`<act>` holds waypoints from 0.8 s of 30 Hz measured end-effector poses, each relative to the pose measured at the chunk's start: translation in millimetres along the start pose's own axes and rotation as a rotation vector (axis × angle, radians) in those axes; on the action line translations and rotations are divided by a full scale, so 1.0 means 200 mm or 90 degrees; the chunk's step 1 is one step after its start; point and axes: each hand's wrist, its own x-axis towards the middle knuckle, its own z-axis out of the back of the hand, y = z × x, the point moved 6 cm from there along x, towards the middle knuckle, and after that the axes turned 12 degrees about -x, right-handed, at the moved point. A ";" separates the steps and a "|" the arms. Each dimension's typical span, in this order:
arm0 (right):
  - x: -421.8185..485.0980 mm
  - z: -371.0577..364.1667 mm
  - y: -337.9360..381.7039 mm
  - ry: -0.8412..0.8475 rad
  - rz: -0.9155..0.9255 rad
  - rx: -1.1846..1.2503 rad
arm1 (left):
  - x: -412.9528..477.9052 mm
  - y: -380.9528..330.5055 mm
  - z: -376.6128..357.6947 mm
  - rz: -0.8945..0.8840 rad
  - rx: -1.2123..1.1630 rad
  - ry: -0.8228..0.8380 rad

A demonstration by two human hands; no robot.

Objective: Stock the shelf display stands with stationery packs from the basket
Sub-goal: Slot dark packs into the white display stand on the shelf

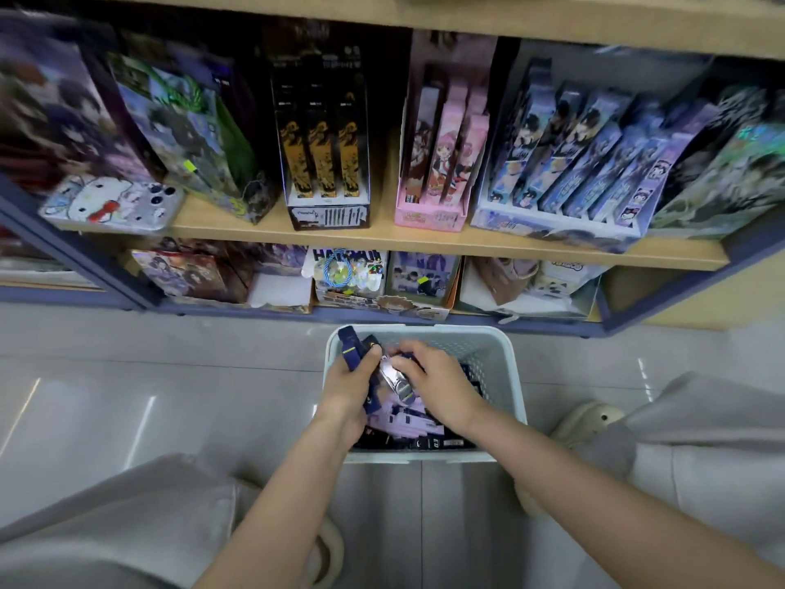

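A pale perforated basket [488, 354] stands on the floor below the shelf, filled with several dark blue and lilac stationery packs [408, 423]. My left hand [350, 388] grips a couple of dark blue packs [352, 348] upright over the basket's left side. My right hand [437, 382] reaches into the basket and pinches a shiny silver pack [395, 378] beside the left hand. On the middle shelf stand display stands: black and gold packs [323, 163], pink packs [446, 163] and a blue stand [565, 163] of leaning packs.
The wooden shelf board [382, 238] has a phone in a cartoon case [112, 204] lying at its left end. More boxed goods fill the bottom shelf [352, 278]. My knees in grey trousers flank the basket on the glossy tiled floor [170, 376].
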 end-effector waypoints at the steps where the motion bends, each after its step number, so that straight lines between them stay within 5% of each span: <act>1: -0.01 0.04 0.02 -0.027 -0.017 0.026 | -0.01 -0.04 0.00 -0.016 -0.008 0.003; 11: -0.09 0.38 0.30 0.031 -0.124 0.326 | -0.23 -0.52 -0.03 -0.107 -0.006 0.079; 18: -0.12 0.47 0.64 0.154 0.019 0.347 | -0.39 -0.83 -0.06 -0.191 0.050 0.111; 24: -0.07 0.59 0.88 0.078 0.069 0.230 | -0.42 -1.07 -0.01 -0.257 0.024 0.085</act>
